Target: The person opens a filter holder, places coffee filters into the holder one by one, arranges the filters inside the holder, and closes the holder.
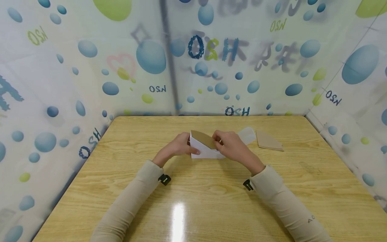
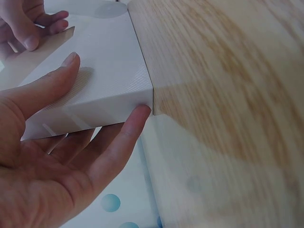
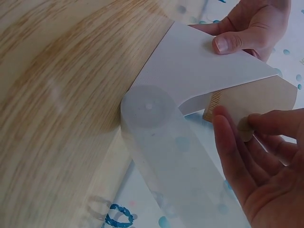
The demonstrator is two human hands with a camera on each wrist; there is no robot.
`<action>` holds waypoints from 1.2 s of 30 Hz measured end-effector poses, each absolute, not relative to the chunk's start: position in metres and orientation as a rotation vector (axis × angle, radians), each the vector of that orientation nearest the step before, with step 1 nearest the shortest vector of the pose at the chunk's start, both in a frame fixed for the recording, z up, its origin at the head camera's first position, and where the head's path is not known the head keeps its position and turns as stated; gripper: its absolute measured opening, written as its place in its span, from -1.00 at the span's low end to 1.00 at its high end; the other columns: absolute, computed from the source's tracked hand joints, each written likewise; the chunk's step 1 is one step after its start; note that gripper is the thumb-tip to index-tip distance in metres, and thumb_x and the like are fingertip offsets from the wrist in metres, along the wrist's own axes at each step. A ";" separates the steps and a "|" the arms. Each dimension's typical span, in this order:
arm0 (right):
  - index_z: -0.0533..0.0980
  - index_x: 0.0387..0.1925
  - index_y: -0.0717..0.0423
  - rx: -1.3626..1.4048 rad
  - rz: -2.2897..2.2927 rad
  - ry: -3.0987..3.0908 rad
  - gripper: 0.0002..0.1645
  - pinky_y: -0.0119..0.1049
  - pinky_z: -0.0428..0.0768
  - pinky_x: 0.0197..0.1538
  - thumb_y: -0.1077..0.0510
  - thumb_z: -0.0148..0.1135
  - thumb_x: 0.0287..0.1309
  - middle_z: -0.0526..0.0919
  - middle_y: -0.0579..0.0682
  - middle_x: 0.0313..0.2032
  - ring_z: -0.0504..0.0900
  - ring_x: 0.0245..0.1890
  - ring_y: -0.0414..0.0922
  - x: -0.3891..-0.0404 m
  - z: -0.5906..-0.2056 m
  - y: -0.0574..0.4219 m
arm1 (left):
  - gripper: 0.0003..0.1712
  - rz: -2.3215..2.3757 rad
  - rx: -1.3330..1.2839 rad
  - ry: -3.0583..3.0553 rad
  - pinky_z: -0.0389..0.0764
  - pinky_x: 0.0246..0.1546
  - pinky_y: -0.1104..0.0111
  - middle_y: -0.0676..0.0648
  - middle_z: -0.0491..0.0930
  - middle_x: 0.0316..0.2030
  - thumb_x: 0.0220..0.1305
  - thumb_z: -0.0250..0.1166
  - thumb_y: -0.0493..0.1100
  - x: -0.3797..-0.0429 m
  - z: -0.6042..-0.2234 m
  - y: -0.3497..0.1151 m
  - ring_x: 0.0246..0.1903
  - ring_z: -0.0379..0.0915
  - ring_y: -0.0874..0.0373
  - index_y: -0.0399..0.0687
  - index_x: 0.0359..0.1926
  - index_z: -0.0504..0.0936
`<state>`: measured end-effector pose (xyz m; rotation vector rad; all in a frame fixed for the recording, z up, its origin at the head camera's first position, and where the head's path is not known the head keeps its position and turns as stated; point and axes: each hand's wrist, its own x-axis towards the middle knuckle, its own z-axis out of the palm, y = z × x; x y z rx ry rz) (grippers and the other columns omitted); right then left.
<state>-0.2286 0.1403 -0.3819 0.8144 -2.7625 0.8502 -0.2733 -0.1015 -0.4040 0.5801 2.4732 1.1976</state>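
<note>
A white holder box (image 1: 200, 150) with a sloping side stands on the table between both hands. Its translucent lid (image 3: 185, 161) is swung away on a round pivot, out to the right in the head view. Brown fan-shaped paper, looking like coffee filters (image 3: 259, 97) with a crimped edge, sits partly inside the box. My left hand (image 1: 182, 144) grips the box's tall end, thumb on the near face and fingers round the back. At the low, open end, my right hand (image 1: 231, 145) pinches the filters' edge between thumb and fingers; the exact contact is partly hidden.
More brown fan-shaped filters (image 1: 269, 141) lie flat on the wooden table (image 1: 211, 195), right of the lid. A patterned curtain (image 1: 199, 84) hangs behind the table's far edge and along both sides.
</note>
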 end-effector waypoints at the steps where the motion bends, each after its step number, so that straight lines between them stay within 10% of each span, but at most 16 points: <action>1: 0.64 -0.17 0.10 0.811 0.853 -2.767 -0.89 -0.33 0.60 -0.38 0.26 0.19 0.40 0.75 -0.04 -0.37 0.67 -0.42 -0.22 -0.229 -0.382 0.140 | -0.52 1.197 0.583 2.473 0.77 -0.26 0.16 -0.22 0.74 -0.05 0.17 0.53 -0.27 -0.273 -0.404 -0.101 -0.18 0.69 0.06 -0.20 0.11 0.62; 36: 0.62 -0.37 0.10 0.868 0.756 -2.748 -0.83 -0.36 0.36 -0.45 0.36 0.22 0.31 0.59 -0.08 -0.55 0.37 -0.58 -0.20 -0.229 -0.389 0.131 | -0.52 1.191 0.536 2.468 0.75 -0.27 0.24 -0.18 0.75 -0.05 0.18 0.53 -0.25 -0.274 -0.405 -0.101 -0.17 0.70 0.07 -0.16 0.12 0.63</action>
